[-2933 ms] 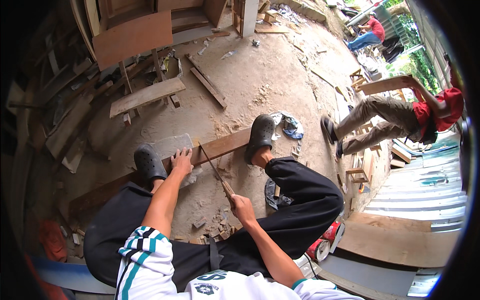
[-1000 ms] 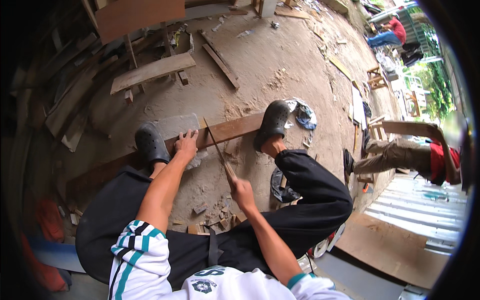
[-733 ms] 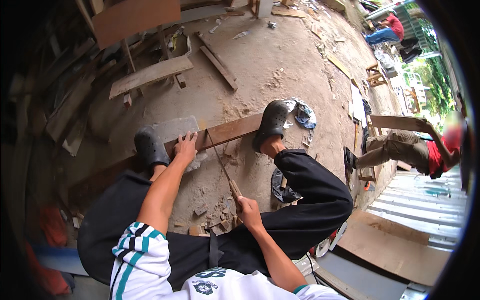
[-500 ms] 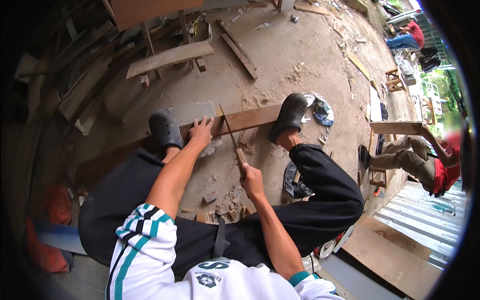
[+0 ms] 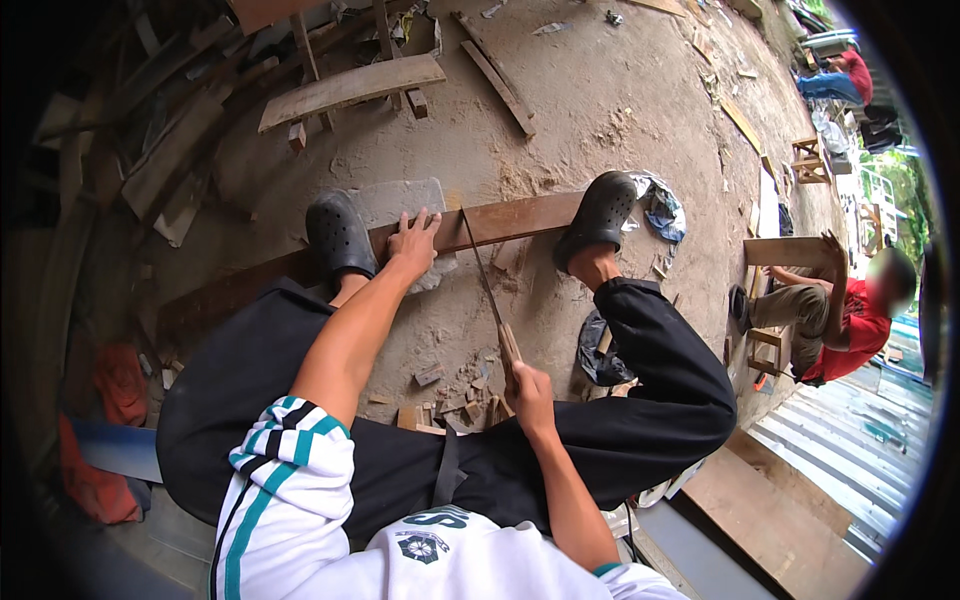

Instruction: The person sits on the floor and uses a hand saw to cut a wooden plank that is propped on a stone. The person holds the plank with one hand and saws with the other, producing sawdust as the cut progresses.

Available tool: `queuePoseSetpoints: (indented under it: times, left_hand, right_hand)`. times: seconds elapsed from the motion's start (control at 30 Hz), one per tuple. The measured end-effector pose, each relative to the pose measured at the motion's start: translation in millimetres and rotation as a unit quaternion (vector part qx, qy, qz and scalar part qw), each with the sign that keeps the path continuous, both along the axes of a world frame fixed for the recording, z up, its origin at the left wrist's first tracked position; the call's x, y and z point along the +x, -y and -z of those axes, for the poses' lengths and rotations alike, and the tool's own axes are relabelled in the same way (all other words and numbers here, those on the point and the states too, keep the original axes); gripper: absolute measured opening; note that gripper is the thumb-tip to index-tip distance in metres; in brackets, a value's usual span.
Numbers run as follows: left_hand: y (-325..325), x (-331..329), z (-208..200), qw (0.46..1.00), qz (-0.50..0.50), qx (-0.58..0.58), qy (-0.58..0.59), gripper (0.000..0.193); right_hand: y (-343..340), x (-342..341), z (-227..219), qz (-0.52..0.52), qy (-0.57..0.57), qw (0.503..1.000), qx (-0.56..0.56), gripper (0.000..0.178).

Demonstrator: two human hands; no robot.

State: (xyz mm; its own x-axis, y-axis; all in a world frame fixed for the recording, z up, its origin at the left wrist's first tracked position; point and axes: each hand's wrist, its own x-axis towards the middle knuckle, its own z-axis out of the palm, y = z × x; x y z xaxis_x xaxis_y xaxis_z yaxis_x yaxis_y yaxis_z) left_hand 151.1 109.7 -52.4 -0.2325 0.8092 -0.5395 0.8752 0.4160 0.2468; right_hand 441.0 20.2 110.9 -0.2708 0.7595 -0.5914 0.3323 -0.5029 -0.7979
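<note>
Gripping the wooden handle of a handsaw (image 5: 509, 348), the right hand (image 5: 531, 397) is closed round it at frame centre, a little low; the thin blade slants up and left to the long brown plank (image 5: 520, 218), overlapping it just right of the left hand (image 5: 413, 238); depth of any cut too small to tell; plank lies aslant across the middle of the frame, from the darker left side up toward the right; left hand spread on top of it, fingers apart, palm down; grey block (image 5: 398, 203) beside and partly beneath; dark clogs (image 5: 340, 235) overlap the plank on either side of the hand; wood offcuts (image 5: 470, 402) scattered lower centre; low bench (image 5: 352, 92) upper left; co-worker in red (image 5: 855, 325) at right, holding a board (image 5: 788, 251).
</note>
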Motion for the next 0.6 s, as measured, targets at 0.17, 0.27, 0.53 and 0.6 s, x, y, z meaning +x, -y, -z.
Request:
queuePoseSetpoints:
  times: [0.17,0.27,0.53,0.6]
  left_hand:
    - [-11,14,-8,1.0,0.014,-0.002,0.013,0.085]
    - [-8,10,-9,1.0,0.015,-0.004,0.01,0.086]
    - [-12,16,-6,1.0,0.006,-0.006,0.018,0.086]
    - [-10,11,-3,1.0,-0.005,-0.007,0.022,0.085]
  right_hand:
    - [-43,-15,29,-0.011,0.006,0.999,0.042,0.039]
    - [-42,-18,28,-0.009,0.004,1.0,0.019,0.041]
    - [-47,-15,27,-0.025,0.012,0.998,0.053,0.042]
    - [-49,-19,32,-0.021,0.006,0.999,0.039,0.042]
